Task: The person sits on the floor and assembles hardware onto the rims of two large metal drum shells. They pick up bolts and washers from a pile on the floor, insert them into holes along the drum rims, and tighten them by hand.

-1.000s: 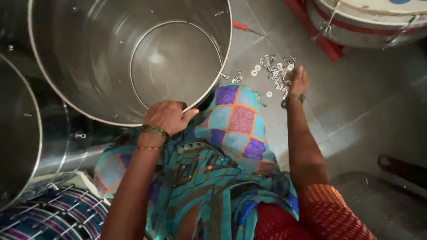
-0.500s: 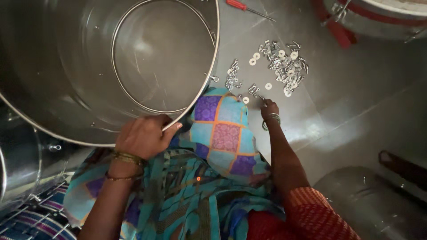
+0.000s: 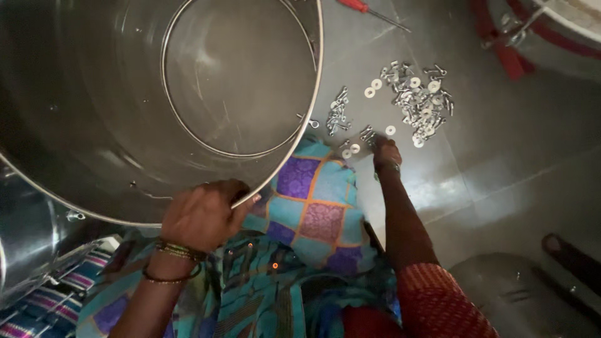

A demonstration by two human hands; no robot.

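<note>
The left hand (image 3: 203,216) is closed over the near rim of the big steel drum (image 3: 125,94), fingers curled around the edge. The right hand (image 3: 386,152) reaches to the floor right of the drum, fingertips down on small screws and washers (image 3: 366,134); whether it pinches one I cannot tell. A bigger heap of hardware (image 3: 419,103) lies farther right of the drum, and a red-handled screwdriver (image 3: 369,10) beyond it.

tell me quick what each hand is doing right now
Left hand: closed in a grip on the rim of the large steel drum.
Right hand: down on the floor at the loose washers and bolts; whether it holds any cannot be told.
</note>
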